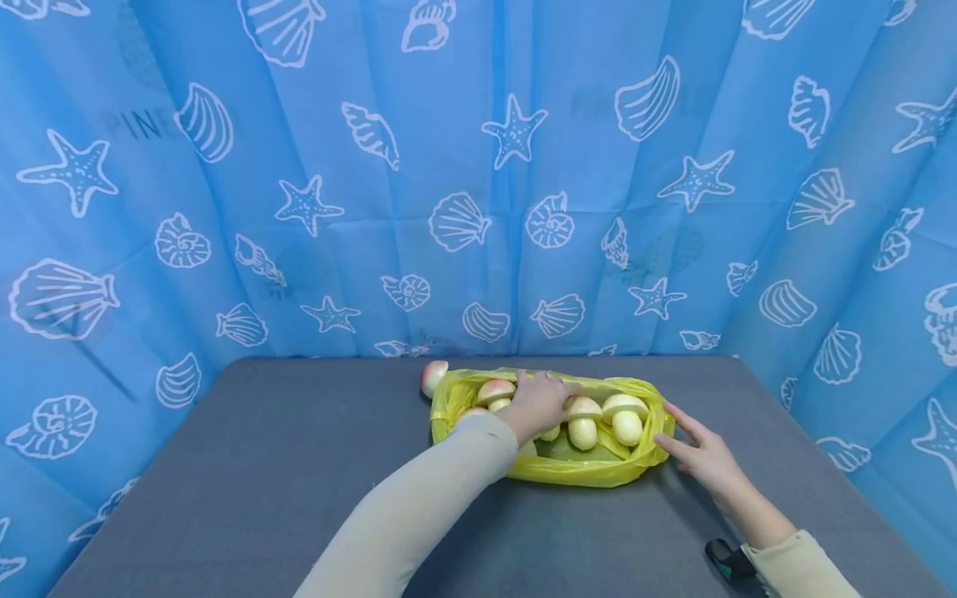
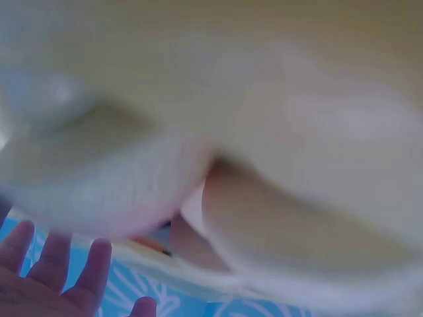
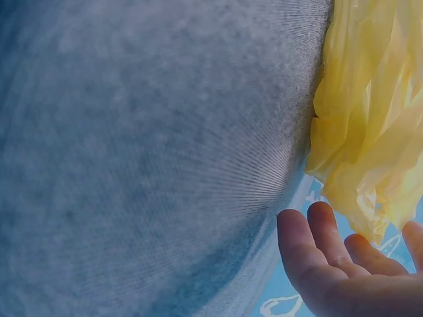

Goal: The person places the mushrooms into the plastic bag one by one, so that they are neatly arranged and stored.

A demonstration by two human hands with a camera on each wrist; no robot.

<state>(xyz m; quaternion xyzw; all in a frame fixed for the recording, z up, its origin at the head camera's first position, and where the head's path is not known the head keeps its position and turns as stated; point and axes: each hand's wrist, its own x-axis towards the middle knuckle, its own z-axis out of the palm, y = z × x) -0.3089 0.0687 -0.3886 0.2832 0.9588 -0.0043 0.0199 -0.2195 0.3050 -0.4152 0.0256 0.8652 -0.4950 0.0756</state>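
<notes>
A yellow plastic bag (image 1: pixel 598 476) lies on the table with its mouth spread wide, several toy mushrooms inside it. Two of these, a pale mushroom (image 1: pixel 626 419) and a pink-tinged mushroom (image 1: pixel 582 422), show at the right end of the bag. My left hand (image 1: pixel 534 404) reaches into the bag among the mushrooms; its fingers (image 2: pixel 92 274) look extended, beside large blurred pale caps in the left wrist view. The left forearm hides part of the bag. My right hand (image 1: pixel 706 457) is at the bag's right end, fingertips right at its rim, fingers (image 3: pixel 301 244) loosely bent.
Another mushroom with a pink cap (image 1: pixel 434 378) lies outside the bag, by its back left corner. A grey cloth covers the table (image 1: pixel 299 465). A blue shell-patterned curtain (image 1: pixel 456 166) hangs behind and at both sides. A black strap (image 1: pixel 728 561) is at the right wrist.
</notes>
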